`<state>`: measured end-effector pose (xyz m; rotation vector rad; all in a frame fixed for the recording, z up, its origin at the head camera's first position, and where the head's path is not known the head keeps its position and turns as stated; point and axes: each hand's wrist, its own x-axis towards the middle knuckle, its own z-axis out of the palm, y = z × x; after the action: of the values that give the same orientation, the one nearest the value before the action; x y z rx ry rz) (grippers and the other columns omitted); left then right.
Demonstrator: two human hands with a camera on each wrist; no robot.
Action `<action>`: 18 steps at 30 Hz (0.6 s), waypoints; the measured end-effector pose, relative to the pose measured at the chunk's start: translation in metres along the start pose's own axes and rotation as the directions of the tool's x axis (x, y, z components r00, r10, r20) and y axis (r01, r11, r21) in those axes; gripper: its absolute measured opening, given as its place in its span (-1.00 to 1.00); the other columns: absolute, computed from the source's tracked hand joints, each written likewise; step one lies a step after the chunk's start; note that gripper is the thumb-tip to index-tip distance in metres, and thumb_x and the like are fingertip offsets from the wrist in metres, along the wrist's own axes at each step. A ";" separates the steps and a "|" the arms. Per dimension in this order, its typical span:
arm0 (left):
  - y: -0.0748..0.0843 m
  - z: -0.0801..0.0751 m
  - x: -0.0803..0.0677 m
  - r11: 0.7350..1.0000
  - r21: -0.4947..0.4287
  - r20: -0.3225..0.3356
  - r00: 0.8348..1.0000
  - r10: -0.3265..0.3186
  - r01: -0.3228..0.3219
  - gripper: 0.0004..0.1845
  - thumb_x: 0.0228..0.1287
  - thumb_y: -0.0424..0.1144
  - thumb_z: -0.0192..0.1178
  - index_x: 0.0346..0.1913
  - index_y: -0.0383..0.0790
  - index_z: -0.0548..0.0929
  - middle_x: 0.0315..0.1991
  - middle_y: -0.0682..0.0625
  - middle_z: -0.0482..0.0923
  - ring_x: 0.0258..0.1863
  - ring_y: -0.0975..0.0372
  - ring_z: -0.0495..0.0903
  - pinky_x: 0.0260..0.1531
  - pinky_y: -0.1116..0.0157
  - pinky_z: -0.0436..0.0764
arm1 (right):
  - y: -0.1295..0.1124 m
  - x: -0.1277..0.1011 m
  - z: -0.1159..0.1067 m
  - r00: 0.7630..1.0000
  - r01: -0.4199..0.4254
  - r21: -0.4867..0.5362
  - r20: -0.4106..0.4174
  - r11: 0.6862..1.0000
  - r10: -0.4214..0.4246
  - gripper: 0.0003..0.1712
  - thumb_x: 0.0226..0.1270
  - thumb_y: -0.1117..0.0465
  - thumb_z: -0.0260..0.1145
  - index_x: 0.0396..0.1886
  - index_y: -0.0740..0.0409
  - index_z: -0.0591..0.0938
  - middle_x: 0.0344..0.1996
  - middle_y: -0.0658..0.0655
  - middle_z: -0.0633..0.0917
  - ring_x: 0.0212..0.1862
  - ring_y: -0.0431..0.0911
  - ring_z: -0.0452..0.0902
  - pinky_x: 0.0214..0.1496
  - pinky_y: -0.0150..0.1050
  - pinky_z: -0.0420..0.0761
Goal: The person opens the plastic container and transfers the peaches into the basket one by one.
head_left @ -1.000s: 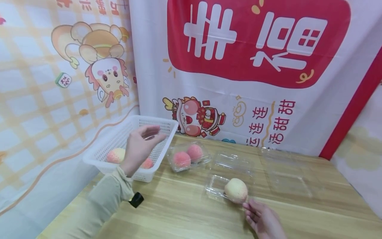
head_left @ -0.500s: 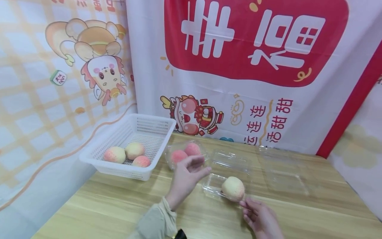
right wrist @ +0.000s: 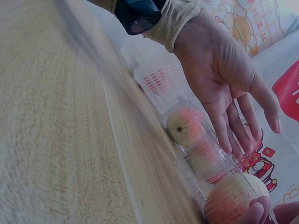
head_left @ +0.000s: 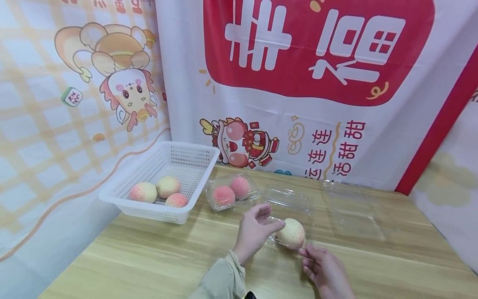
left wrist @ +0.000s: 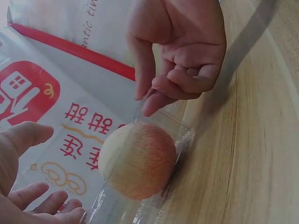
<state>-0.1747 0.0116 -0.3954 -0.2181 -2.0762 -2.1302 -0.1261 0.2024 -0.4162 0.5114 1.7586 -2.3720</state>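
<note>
A yellow-and-pink peach point(head_left: 293, 234) sits in the right end of the near half of an opened clear plastic box point(head_left: 287, 200), whose lid half lies folded back behind it. My right hand point(head_left: 325, 270) pinches the box's near right corner between thumb and fingers, right beside the peach. From the left, my left hand point(head_left: 254, 232) reaches over the box with thumb and fingers spread apart and nothing between them. Its thumb overlaps the peach in the head view, while in the left wrist view a gap shows between the fingers point(left wrist: 52, 201) and the peach point(left wrist: 140, 161).
Behind my left hand stands a closed clear box point(head_left: 254, 192) with two pink peaches. A white perforated basket point(head_left: 203, 155) holding three peaches is at the left by the draped wall. Another opened clear box point(head_left: 358, 218) lies at the right on the wooden table point(head_left: 149, 257).
My left hand has moved right, from over the basket to the box with the single peach. My right hand keeps its pinch on the box corner.
</note>
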 end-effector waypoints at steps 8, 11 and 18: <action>-0.007 0.019 0.006 0.996 0.080 0.008 0.999 -0.035 0.035 -0.31 -0.13 -0.20 0.60 0.14 -0.29 0.59 0.07 -0.08 0.60 0.08 0.06 0.56 0.16 0.07 0.50 | 0.002 0.003 -0.001 1.000 0.006 0.020 0.016 1.000 -0.006 -0.85 0.45 0.26 0.19 -0.13 0.27 0.59 -0.34 0.08 0.72 -0.33 -0.12 0.54 -0.26 -0.32 0.56; -0.009 0.026 0.007 0.994 0.104 0.000 0.999 -0.046 0.045 -0.32 -0.16 -0.21 0.61 0.12 -0.28 0.61 0.03 -0.07 0.62 0.04 0.06 0.57 0.13 0.07 0.52 | 0.001 0.003 -0.001 1.000 0.003 0.019 0.003 1.000 -0.003 -0.86 0.45 0.27 0.19 -0.13 0.26 0.60 -0.35 0.08 0.72 -0.34 -0.13 0.54 -0.27 -0.31 0.56; -0.009 0.036 0.009 0.976 0.211 0.012 0.998 -0.054 0.050 -0.27 -0.27 -0.25 0.64 0.11 -0.27 0.62 -0.01 -0.12 0.64 0.03 -0.04 0.58 0.06 0.07 0.56 | 0.001 0.002 0.000 1.000 0.004 0.024 0.007 1.000 -0.004 -0.85 0.46 0.27 0.19 -0.13 0.27 0.60 -0.35 0.09 0.72 -0.34 -0.12 0.54 -0.27 -0.31 0.56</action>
<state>-0.1860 0.0477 -0.4011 -0.1574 -2.3212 -1.9221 -0.1277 0.2024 -0.4181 0.5029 1.7321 -2.3968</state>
